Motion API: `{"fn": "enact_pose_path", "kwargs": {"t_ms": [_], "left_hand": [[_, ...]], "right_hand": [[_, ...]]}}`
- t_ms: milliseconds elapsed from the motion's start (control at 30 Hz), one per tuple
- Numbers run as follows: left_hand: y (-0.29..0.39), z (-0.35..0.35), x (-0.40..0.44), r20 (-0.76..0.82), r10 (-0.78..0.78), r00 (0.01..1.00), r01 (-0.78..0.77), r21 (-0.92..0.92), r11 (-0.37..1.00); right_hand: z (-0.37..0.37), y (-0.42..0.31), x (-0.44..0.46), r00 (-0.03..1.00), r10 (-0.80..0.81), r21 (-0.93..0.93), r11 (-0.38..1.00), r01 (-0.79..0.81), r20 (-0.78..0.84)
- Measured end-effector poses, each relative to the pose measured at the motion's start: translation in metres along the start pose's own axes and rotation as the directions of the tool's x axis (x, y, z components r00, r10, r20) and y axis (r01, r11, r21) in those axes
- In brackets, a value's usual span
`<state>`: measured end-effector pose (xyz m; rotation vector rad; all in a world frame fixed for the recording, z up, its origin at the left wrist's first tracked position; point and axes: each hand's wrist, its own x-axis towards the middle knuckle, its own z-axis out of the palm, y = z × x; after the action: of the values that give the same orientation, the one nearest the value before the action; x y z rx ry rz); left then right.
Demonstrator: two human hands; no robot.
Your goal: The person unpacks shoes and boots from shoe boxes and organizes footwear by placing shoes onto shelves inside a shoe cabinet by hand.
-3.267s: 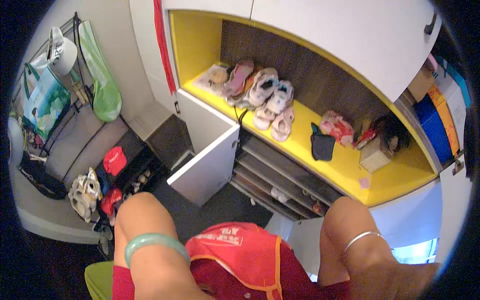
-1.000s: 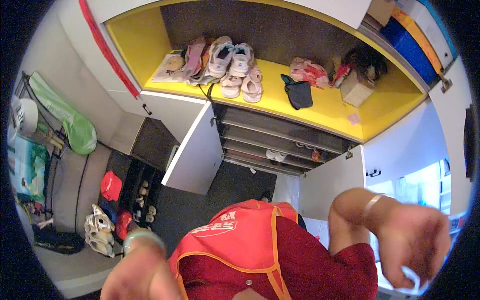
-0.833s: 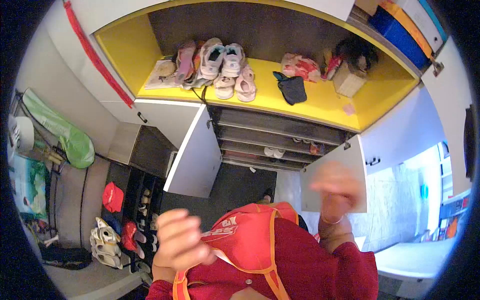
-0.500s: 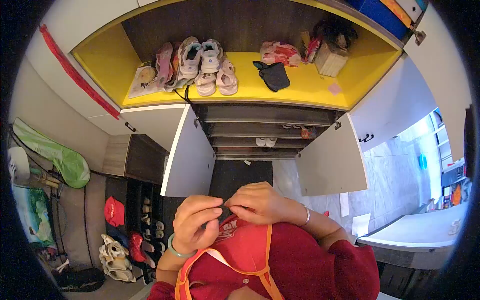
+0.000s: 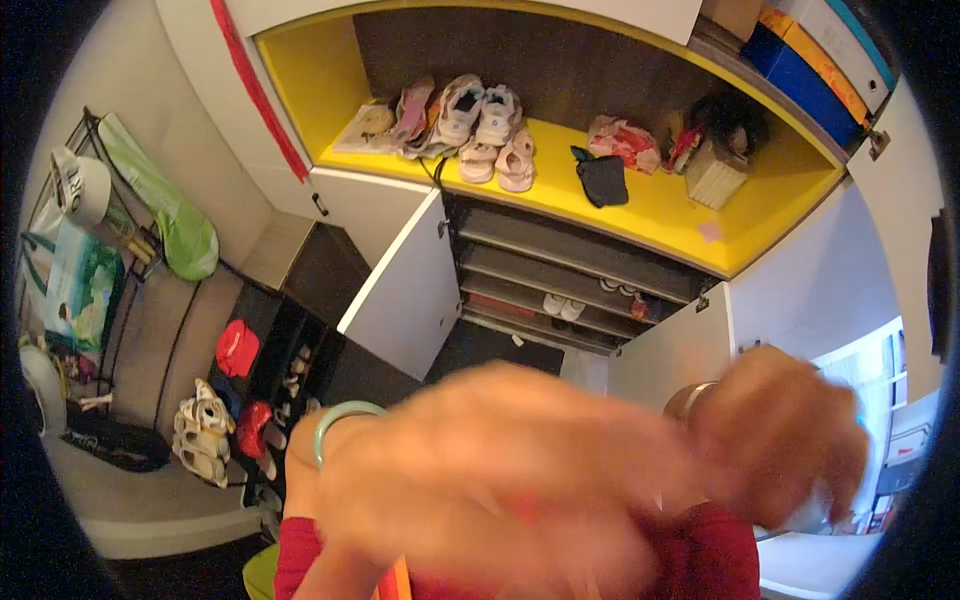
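My left hand (image 5: 500, 480), large and smeared by motion, is close to the camera at the lower middle, with a green bangle (image 5: 340, 425) at its wrist. Its fingers cannot be made out. To its right is my right hand (image 5: 785, 440), also blurred, its fingers seeming bent, below a silver bracelet (image 5: 690, 400). No held object can be made out in either hand. Behind my hands, the dark red top (image 5: 715, 560) shows in part, and an orange strip (image 5: 395, 580) of the apron is visible; most of the apron is hidden.
Ahead, a yellow shelf (image 5: 655, 232) holds shoes (image 5: 478, 118), a dark pouch (image 5: 602, 182) and a woven box (image 5: 716, 180). Below it, cabinet doors (image 5: 405, 285) hang open before shoe racks. A red cap (image 5: 237, 348), pale shoes (image 5: 203, 435) and hanging bags (image 5: 85, 290) are at the left.
My hands were together in front of the apron half a second ago. Both have come closer to the camera and moved right, the right hand farther. The view has tilted.
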<state>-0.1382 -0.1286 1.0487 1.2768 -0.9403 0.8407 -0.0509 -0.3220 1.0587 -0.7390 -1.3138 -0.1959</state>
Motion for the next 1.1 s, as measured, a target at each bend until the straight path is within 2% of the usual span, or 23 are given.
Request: {"fn": "enact_pose_path", "kwargs": {"t_ms": [67,100,133,167,200,233,267,333,367,400,433,500,567,600,667,733,767,800,867,900,967,1067,1100], "left_hand": [[0.02,0.02,0.011,0.029,0.186,0.982,-0.186,0.024,0.982],[0.032,0.027,0.012,0.045,0.279,0.959,-0.282,0.052,0.958],[0.041,0.035,0.011,0.061,0.367,0.928,-0.371,0.073,0.926],[0.049,0.043,0.009,0.07,0.438,0.896,-0.443,0.102,0.891],[0.057,0.051,0.008,0.082,0.499,0.863,-0.505,0.127,0.854],[0.063,0.058,0.007,0.087,0.548,0.832,-0.555,0.152,0.818],[0.065,0.063,0.008,0.092,0.593,0.8,-0.599,0.178,0.781],[0.059,0.072,0.01,0.1,0.684,0.723,-0.687,0.216,0.694],[0.047,0.077,0.011,0.097,0.758,0.645,-0.757,0.21,0.618],[0.008,0.083,0.031,0.083,0.936,0.342,-0.931,0.164,0.326],[0.019,0.074,0.0,0.169,0.759,0.629,-0.768,0.284,0.574],[-0.016,0.08,-0.029,-0.123,0.638,0.76,-0.542,0.423,0.727],[-0.052,0.07,-0.033,-0.113,0.335,0.935,-0.249,0.463,0.85],[-0.071,0.064,-0.034,-0.103,0.169,0.98,-0.096,0.502,0.86],[-0.096,0.056,-0.037,-0.195,-0.098,0.976,0.188,0.522,0.832],[-0.13,0.044,-0.043,-0.336,-0.145,0.931,0.308,0.508,0.804],[-0.14,0.034,-0.046,-0.305,-0.21,0.929,0.355,0.572,0.739],[-0.153,0.024,-0.05,-0.309,-0.202,0.929,0.352,0.576,0.738],[-0.183,0.007,-0.061,-0.402,-0.328,0.855,0.509,0.526,0.681],[-0.204,-0.004,-0.07,-0.465,-0.363,0.807,0.556,0.391,0.734],[-0.235,-0.029,-0.085,-0.493,-0.406,0.769,0.605,0.358,0.711],[-0.272,-0.072,-0.095,-0.516,-0.46,0.723,0.659,0.315,0.683],[-0.281,-0.086,-0.093,-0.537,-0.487,0.688,0.703,0.327,0.632]], "right_hand": [[0.005,-0.028,-0.011,0.903,-0.176,0.153,0.955,0.252,-0.391],[-0.008,-0.047,0.026,0.993,0.037,0.113,0.992,-0.05,0.115],[-0.012,-0.049,0.031,0.92,0.156,0.052,0.981,-0.186,0.36],[-0.016,-0.051,0.037,0.774,0.262,-0.066,0.959,-0.276,0.576],[-0.013,-0.033,0.019,0.955,-0.045,0.063,0.998,0.027,0.294],[-0.01,-0.028,0.012,0.97,-0.208,0.097,0.976,0.196,0.126],[-0.007,-0.023,0.004,0.932,-0.359,0.073,0.929,0.362,-0.05],[-0.007,-0.025,-0.002,0.957,-0.247,-0.006,0.968,0.249,-0.153],[-0.008,-0.025,-0.006,0.957,-0.207,-0.063,0.978,0.199,-0.201],[-0.009,-0.026,-0.011,0.954,-0.167,-0.113,0.983,0.143,-0.247],[-0.02,-0.02,-0.017,0.974,-0.114,-0.086,0.991,0.099,-0.196],[-0.04,-0.008,-0.029,0.996,-0.006,-0.048,0.999,0.002,-0.089],[-0.05,0.004,-0.036,0.981,0.17,-0.176,0.967,-0.185,-0.098],[-0.057,0.014,-0.038,0.963,0.257,-0.225,0.937,-0.268,-0.08],[-0.059,0.035,-0.04,0.902,0.411,-0.161,0.889,-0.428,-0.132],[-0.068,0.066,-0.046,0.868,0.48,-0.153,0.855,-0.495,-0.126],[-0.071,0.08,-0.046,0.834,0.537,-0.153,0.82,-0.552,-0.129],[-0.075,0.096,-0.047,0.796,0.59,-0.153,0.781,-0.606,-0.135],[-0.086,0.134,-0.057,0.76,0.634,-0.151,0.745,-0.65,-0.143],[-0.092,0.156,-0.06,0.714,0.681,-0.149,0.698,-0.7,-0.165],[-0.098,0.191,-0.059,0.615,0.762,-0.156,0.595,-0.788,-0.201],[-0.108,0.25,-0.06,0.568,0.797,-0.147,0.549,-0.823,-0.206],[-0.109,0.269,-0.055,0.548,0.813,-0.127,0.534,-0.836,-0.194]]}}
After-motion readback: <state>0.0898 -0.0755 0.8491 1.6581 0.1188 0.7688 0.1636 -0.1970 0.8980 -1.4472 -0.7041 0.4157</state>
